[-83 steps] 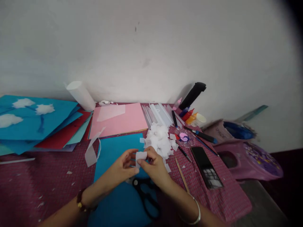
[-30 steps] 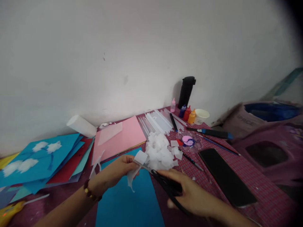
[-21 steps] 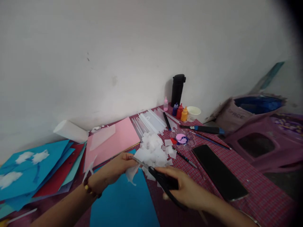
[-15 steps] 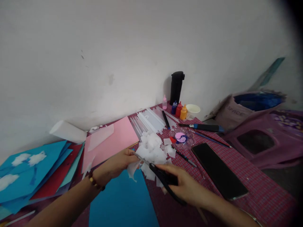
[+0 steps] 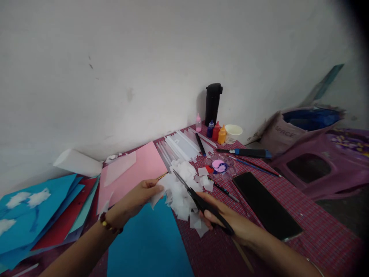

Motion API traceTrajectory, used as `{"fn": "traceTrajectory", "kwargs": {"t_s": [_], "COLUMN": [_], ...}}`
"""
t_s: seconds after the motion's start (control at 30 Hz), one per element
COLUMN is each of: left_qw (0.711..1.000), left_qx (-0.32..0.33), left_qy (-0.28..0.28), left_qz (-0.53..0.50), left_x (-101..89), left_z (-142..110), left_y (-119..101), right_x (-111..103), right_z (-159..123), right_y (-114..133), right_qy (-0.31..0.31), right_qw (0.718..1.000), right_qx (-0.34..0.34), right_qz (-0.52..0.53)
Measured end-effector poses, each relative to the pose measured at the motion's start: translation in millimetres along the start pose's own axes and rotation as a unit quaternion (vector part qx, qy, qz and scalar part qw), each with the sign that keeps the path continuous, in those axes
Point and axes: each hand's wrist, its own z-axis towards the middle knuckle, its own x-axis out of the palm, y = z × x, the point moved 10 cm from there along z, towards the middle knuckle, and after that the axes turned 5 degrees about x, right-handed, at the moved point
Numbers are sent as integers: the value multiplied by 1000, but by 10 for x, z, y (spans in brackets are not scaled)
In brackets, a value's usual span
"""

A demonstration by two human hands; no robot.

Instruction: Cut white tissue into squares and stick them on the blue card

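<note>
Between its thumb and fingers, my left hand [image 5: 146,192] pinches a small piece of white tissue [image 5: 157,197] above the near blue sheet [image 5: 144,242]. My right hand [image 5: 215,211] is closed round the handles of black-handled scissors [image 5: 198,200]. Their blades look closed and point up and left over a heap of cut white tissue pieces [image 5: 184,179], a little apart from the held piece. Several flat white squares [image 5: 198,221] lie at the heap's near edge.
A phone [image 5: 265,204] lies at right, with a craft knife [image 5: 245,153], brushes and a paint palette [image 5: 220,166] behind it. Paint bottles, a bowl [image 5: 233,130] and a black flask [image 5: 213,104] stand by the wall. Coloured sheets [image 5: 63,215] are stacked at left.
The scissors have moved away from the tissue in my left hand, and their blades now lie over the heap. My left hand has shifted slightly left, still pinching the tissue.
</note>
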Motion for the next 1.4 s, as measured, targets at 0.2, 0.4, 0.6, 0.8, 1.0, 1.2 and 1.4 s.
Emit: {"fn": "traceTrajectory", "kwargs": {"t_s": [0.2, 0.4, 0.6, 0.8, 1.0, 1.2, 1.4], "left_qw": [997, 998, 999, 998, 983, 977, 971], "left_qx": [69, 60, 35, 33, 84, 70, 112], "left_qy": [-41, -18, 10, -2, 4, -42, -91], "left_qz": [6, -22, -29, -48, -164, -198, -193], "left_x": [-133, 25, 179, 215, 226, 153, -11], "left_z": [65, 81, 147, 196, 120, 112, 95], "left_y": [-211, -110, 96, 114, -84, -145, -218], "right_x": [73, 162, 205, 173, 109, 97, 123], "right_z": [-96, -57, -5, 20, 42, 47, 37], "right_y": [42, 57, 60, -62, -205, -203, -197], "right_qy": [52, 70, 70, 65, 48, 40, 61], "right_qw": [997, 997, 998, 995, 980, 978, 977], "right_qx": [20, 8, 9, 20, 40, 47, 38], "right_qz": [43, -9, 2, 76, 189, 198, 203]}}
